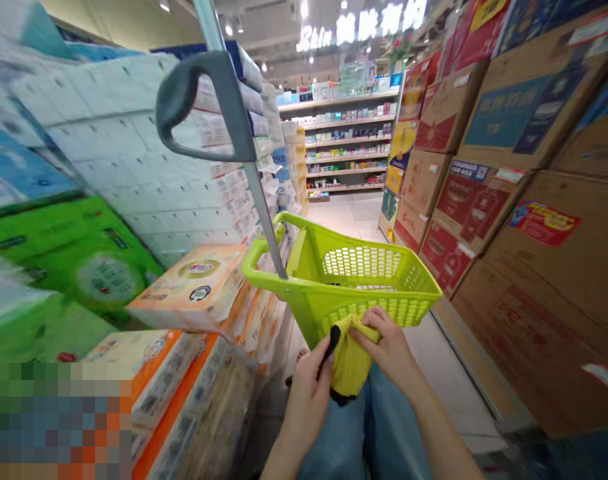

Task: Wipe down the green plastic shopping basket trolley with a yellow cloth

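A crumpled yellow cloth point(353, 363) with black trim hangs between my two hands, just this side of the basket and above my knees. My left hand point(311, 377) is closed on its black edge, thumb uppermost. On the other side, my right hand point(387, 340) pinches the top of the fabric between thumb and fingers. Right beyond the hands stands a lime-green shopping basket trolley point(309, 303) with perforated sides. A grey metal pole with a dark grey loop handle point(239, 107) rises from its near left end. What the trolley's floor holds is mostly hidden.
Orange-and-white tissue packs point(194, 280) and green packs point(79, 260) are piled at the left, below a wall of white packs point(149, 147). Stacked cardboard cartons point(534, 287) line the right. A tiled aisle point(354, 210) leads to stocked shelves point(349, 140).
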Tool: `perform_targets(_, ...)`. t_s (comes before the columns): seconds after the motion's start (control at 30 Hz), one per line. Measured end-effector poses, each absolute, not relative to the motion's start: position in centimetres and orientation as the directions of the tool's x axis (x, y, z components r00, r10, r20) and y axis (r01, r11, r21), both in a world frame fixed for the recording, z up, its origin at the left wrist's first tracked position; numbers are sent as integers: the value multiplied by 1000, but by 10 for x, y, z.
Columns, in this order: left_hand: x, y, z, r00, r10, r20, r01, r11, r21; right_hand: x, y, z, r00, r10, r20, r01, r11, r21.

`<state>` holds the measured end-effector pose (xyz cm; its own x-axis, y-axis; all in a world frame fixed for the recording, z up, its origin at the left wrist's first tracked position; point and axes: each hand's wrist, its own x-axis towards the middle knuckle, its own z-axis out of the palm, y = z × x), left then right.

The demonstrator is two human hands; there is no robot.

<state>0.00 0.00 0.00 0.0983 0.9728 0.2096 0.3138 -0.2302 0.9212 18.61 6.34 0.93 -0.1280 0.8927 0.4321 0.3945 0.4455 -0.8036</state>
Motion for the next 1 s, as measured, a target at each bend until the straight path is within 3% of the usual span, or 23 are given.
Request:
perform_targets(0.1,23,-10,-3,137,954,267,331,-298,895,169,62,9,34,886,462,422,406,-810)
perform_targets(0.2,40,-14,-8,43,978,204,270,-208,940,154,52,12,131,896,425,342,361,-867)
perform_targets(0.27,46,-13,-9,-42,989,144,146,-137,980,148,41,15,79,931,357,208,335,-919)
perform_targets(0.4,44,-2,2,-270,961,58,-199,-115,973,152,24,14,-213,932,295,-42,293,-955)
perform_targets(0.5,37,8,12,-297,952,-68,-465,-82,882,158,18,4,-306,877,370,88,413,-907)
perform_targets(0.6,34,14,14,-263,938,-227,-642,6,767,154,12,-7,-406,808,428,361,572,-737)
perform_targets(0.7,34,15,11,-146,953,-266,-738,74,670,146,4,-12,-477,772,420,511,632,-582)
perform_targets(0.87,26,18,15,-142,949,-282,-775,71,628,149,-2,-13,-584,680,443,488,730,-478)
perform_targets(1.0,15,21,24,18,913,-407,-837,237,493,156,2,-24,-605,657,450,565,752,-340)
